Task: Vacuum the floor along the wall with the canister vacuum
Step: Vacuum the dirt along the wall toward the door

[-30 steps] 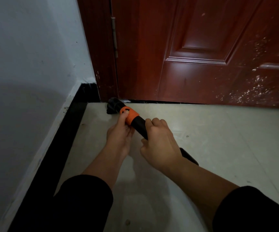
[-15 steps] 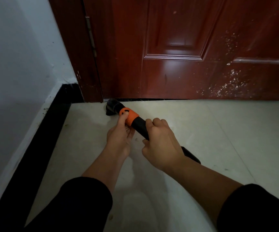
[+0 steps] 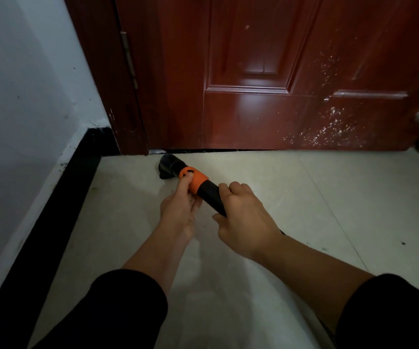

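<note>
Black vacuum wand [image 3: 209, 193] lies diagonal, nozzle [image 3: 168, 167] toward door [image 3: 266, 96]

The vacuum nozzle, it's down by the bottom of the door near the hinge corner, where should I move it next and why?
Probably slide the brush nozzle left toward the black baseboard. It sits on the floor tile by the door gap, with dark specks by the baseboard. Left hand pinches the orange collar; right hand grips the tube.
</note>
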`<state>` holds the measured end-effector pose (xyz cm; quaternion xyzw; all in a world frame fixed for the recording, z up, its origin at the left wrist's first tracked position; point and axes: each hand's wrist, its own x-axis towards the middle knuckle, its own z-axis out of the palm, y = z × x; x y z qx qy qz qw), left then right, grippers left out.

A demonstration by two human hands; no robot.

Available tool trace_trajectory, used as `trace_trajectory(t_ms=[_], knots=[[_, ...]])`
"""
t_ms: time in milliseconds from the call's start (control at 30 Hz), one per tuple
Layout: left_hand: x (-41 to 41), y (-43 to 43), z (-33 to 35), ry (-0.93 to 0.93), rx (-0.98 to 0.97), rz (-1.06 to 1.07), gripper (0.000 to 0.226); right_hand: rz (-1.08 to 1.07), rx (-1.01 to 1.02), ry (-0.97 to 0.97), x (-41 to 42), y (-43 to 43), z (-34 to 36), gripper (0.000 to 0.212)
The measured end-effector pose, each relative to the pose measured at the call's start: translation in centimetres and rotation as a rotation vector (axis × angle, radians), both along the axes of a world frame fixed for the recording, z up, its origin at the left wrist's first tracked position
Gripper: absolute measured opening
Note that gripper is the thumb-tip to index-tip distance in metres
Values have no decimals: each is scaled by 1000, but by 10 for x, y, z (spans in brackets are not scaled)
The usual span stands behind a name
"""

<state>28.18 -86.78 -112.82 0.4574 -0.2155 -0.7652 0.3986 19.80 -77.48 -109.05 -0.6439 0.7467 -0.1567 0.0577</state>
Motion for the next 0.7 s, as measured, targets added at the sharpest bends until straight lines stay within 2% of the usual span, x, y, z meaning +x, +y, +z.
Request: trace_trajectory(t_ms=[167,700], knots=[[-7,13,5,25,28,-27,13,14,2,46,-11,13,2,43],[-9,37,15,23,128,-9,20,20,-9,34,-22,37,5,37]])
